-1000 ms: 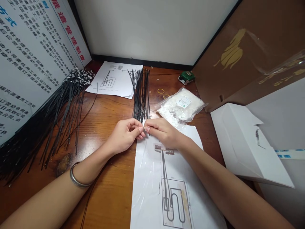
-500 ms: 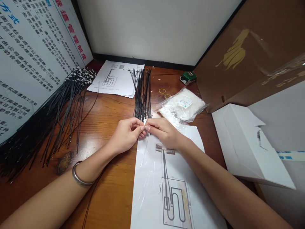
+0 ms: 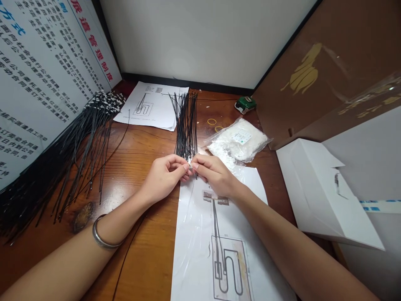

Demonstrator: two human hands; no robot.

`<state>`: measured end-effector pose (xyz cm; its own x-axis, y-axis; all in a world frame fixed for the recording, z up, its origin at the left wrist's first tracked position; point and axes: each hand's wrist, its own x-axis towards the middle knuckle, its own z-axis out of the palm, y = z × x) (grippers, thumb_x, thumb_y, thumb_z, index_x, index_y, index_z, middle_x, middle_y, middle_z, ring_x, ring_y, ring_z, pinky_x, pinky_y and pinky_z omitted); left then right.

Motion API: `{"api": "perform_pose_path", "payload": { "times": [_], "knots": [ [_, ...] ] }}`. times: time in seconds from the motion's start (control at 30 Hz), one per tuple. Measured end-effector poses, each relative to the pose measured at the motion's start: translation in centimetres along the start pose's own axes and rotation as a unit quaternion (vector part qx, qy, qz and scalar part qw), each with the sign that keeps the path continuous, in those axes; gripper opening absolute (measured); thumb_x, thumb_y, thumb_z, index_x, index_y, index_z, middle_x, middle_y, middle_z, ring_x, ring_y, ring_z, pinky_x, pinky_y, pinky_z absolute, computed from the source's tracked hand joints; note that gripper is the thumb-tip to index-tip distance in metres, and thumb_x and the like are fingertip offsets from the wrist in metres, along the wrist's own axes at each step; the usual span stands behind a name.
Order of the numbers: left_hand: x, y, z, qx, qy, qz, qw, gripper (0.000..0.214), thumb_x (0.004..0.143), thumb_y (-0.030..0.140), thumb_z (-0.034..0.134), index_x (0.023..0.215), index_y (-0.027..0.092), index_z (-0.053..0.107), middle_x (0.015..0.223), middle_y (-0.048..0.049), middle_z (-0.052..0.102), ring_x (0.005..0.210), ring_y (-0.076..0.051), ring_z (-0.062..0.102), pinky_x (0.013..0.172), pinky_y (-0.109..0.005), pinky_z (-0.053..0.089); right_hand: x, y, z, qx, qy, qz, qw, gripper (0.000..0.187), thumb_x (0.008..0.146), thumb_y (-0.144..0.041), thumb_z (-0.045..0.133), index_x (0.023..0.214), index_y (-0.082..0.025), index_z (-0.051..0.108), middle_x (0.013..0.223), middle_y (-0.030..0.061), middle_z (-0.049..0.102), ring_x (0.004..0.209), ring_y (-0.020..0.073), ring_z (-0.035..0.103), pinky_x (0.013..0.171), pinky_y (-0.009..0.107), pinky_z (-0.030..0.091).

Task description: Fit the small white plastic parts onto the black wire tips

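Just at the near end of the wire bundle [image 3: 186, 121], the thin black wire [image 3: 126, 259] is pinched in the left hand [image 3: 163, 177], and a small piece [image 3: 190, 166], too tiny to be identified, in the right hand [image 3: 213, 173]. If either pinch were slackened, the piece could be lost among the bundle. The trailing wire could be snagged under the forearm.

tiny part [image 3: 190, 166] pinched between left hand [image 3: 163, 177] and right hand [image 3: 213, 174]: too small to identify, mostly hidden by fingertips. wire bundle [image 3: 62, 167] runs off left edge. drawing sheet [image 3: 194, 251] cut off at bottom.
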<state>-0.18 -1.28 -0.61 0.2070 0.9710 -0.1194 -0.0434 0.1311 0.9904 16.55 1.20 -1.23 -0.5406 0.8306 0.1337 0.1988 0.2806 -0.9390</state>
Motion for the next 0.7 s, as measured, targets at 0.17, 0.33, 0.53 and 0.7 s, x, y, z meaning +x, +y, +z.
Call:
{"api": "perform_pose_path", "payload": {
  "times": [0.17,0.33,0.53,0.7],
  "knots": [
    [0.1,-0.1,0.0,-0.007,0.004,-0.006,1.000,0.014,0.075,0.025,0.067,0.075,0.011,0.063,0.068,-0.0040,0.068,0.061,-0.011,0.062,0.062,-0.025,0.054,-0.1,0.0,0.0,-0.023,0.003,-0.014,1.000,0.026,0.089,-0.028,0.043,0.065,-0.019,0.048,0.056,-0.0031,0.044,0.055,0.0116,0.040,0.053,0.027,0.029],
    [0.1,0.1,-0.1,-0.022,0.013,-0.004,1.000,0.017,0.073,0.027,0.070,0.074,0.011,0.064,0.066,-0.0034,0.068,0.059,-0.011,0.063,0.062,-0.025,0.054,-0.1,0.1,0.4,-0.027,0.041,-0.012,0.999,0.026,0.089,-0.029,0.044,0.065,-0.019,0.049,0.056,-0.0031,0.045,0.054,0.0109,0.041,0.050,0.026,0.030],
    [0.2,0.3,-0.1,-0.052,0.052,-0.014,0.997,0.024,0.070,0.033,0.074,0.074,0.012,0.062,0.064,-0.0037,0.069,0.058,-0.013,0.064,0.061,-0.027,0.056,0.1,0.7,1.3,0.108,0.149,0.040,0.982,0.019,0.079,-0.035,0.066,0.080,-0.019,0.056,0.065,-0.0024,0.053,0.051,0.0086,0.047,0.043,0.023,0.035],
    [0.3,0.3,0.1,-0.062,0.070,-0.021,0.995,0.024,0.069,0.031,0.074,0.074,0.012,0.061,0.061,-0.0019,0.067,0.058,-0.013,0.064,0.061,-0.027,0.056,0.3,0.1,1.9,0.150,0.189,0.061,0.969,0.019,0.072,-0.032,0.072,0.077,-0.017,0.062,0.064,-0.0015,0.057,0.049,0.0077,0.048,0.041,0.023,0.036]
  ]
}}
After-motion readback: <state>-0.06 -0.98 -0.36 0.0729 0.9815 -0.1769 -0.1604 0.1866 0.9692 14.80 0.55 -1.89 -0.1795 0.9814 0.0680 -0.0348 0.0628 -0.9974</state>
